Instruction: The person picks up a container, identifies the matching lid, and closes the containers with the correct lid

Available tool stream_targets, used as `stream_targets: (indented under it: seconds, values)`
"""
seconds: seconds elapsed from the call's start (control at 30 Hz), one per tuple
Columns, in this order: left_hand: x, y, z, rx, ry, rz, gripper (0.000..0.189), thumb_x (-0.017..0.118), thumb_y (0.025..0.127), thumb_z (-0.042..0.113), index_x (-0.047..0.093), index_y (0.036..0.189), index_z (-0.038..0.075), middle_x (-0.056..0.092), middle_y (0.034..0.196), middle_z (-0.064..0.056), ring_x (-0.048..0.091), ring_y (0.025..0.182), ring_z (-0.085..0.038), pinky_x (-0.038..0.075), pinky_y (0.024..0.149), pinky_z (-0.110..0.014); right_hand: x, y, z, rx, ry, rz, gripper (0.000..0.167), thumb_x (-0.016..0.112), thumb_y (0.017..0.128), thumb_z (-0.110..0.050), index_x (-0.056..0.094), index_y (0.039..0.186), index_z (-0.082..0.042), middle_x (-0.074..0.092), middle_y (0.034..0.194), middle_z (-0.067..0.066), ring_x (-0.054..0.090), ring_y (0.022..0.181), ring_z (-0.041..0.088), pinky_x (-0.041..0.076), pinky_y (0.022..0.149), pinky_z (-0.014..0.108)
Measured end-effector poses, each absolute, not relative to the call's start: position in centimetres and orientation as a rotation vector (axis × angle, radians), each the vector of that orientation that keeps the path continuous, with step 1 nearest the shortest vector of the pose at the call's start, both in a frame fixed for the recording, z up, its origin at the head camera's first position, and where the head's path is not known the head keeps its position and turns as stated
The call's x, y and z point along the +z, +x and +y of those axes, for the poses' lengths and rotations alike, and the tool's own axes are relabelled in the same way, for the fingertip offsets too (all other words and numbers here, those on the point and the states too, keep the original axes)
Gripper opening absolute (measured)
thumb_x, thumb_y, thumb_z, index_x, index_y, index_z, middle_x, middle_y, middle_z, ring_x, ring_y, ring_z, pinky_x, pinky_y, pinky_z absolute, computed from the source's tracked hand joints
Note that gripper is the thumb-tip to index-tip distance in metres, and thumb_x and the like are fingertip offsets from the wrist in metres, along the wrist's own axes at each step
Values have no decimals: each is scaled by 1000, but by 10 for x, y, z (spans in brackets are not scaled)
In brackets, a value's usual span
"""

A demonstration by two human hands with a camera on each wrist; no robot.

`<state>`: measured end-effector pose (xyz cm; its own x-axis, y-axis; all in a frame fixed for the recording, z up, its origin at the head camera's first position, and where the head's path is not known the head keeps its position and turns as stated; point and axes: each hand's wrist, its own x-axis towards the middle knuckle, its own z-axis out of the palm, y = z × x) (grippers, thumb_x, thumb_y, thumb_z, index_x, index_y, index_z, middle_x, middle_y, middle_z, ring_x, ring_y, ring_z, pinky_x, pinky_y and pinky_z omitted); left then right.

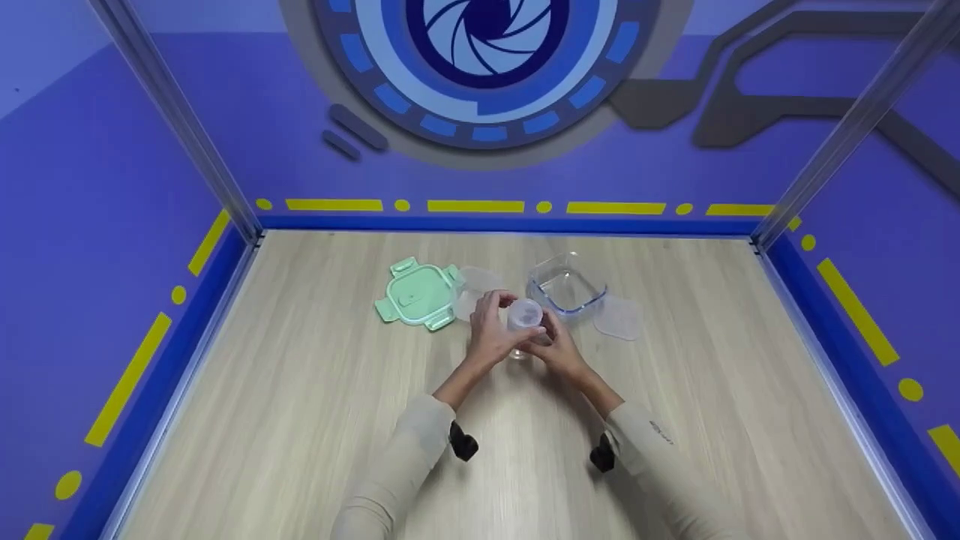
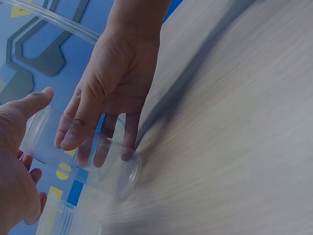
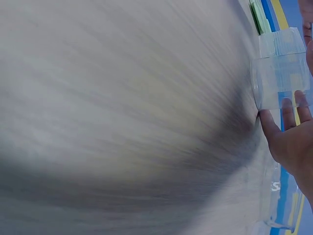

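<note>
Both hands hold a clear plastic cup (image 1: 525, 313) upright between them above the middle of the table. My left hand (image 1: 491, 335) curves round its left side, with the thumb near the rim. From the other side, my right hand (image 1: 562, 351) rests its fingers along the cup's wall, thumb on the near side. In the left wrist view the right hand's fingers (image 2: 100, 147) show through the clear wall. The cup's round base is close to the tabletop; whether it touches is hard to tell.
A green snap lid (image 1: 421, 294) lies left of the hands, beside a translucent plastic piece (image 1: 478, 279). Behind the right hand stands a square glass container (image 1: 537, 294), with a translucent flat sheet (image 1: 619, 318) next to it. Blue walls (image 1: 480, 184) border the table.
</note>
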<state>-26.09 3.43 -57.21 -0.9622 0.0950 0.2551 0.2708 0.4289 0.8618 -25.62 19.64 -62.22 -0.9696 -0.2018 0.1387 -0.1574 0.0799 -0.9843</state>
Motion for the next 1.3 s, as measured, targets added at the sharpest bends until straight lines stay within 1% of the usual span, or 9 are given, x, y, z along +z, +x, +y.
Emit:
stream_targets:
  seconds: [0.17,0.33,0.53,0.73,0.83,1.0,1.13,1.23,1.3]
  values:
    - [-571,-263,32,-1632,-390,-2499,66,93,72,32,62,125,8,64,126,-10,56,122,-25,39,107,-48,-619,-255,198,-2064,-361,2302,69,76,86,7,43,147,3,54,145,24,49,139,36,37,118,53]
    - [-572,-265,25,-1750,-540,-2452,62,90,78,22,63,131,5,64,131,-15,54,126,-28,40,109,-57,-620,-255,201,-2022,-340,2344,71,78,86,3,43,148,2,55,144,22,52,136,37,37,117,57]
    - [-573,-268,19,-1816,-618,-2456,60,84,83,18,62,138,7,64,137,-13,54,130,-28,42,108,-55,-618,-255,202,-1990,-326,2393,71,79,85,3,45,147,0,58,141,20,55,132,34,40,114,57]
    - [-572,-269,14,-1851,-644,-2473,61,80,83,10,61,140,4,61,142,-16,53,133,-31,42,109,-57,-619,-254,199,-1991,-373,2361,70,78,87,1,44,148,0,54,145,19,52,134,37,35,118,60]
    - [-571,-269,14,-1837,-659,-2505,62,78,83,10,59,142,4,60,145,-15,51,135,-31,42,109,-55,-619,-253,199,-1992,-363,2352,70,77,88,0,43,149,-1,53,147,20,50,136,39,33,119,61]
    - [-572,-265,16,-1781,-678,-2525,72,81,83,16,52,148,4,55,150,-13,45,140,-31,39,112,-55,-621,-251,199,-1983,-352,2341,73,77,89,-4,39,151,1,49,150,23,47,140,41,32,120,60]
    - [-574,-261,20,-1598,-617,-2548,84,89,78,33,50,147,6,55,149,-11,46,139,-29,37,115,-53,-624,-251,201,-1956,-424,2388,75,78,90,-14,38,151,0,51,148,24,53,134,36,42,113,52]
    - [-573,-259,24,-1414,-566,-2557,87,91,73,43,51,141,7,58,140,-10,50,133,-27,40,108,-50,-625,-252,201,-1969,-476,2415,73,78,89,-12,39,149,2,54,144,26,57,128,31,48,108,42]
    - [-571,-259,26,-1311,-543,-2555,85,91,72,46,52,137,7,59,133,-9,52,127,-25,43,103,-47,-624,-253,201,-1980,-484,2404,71,76,90,-8,39,149,4,54,143,27,57,128,31,48,108,40]
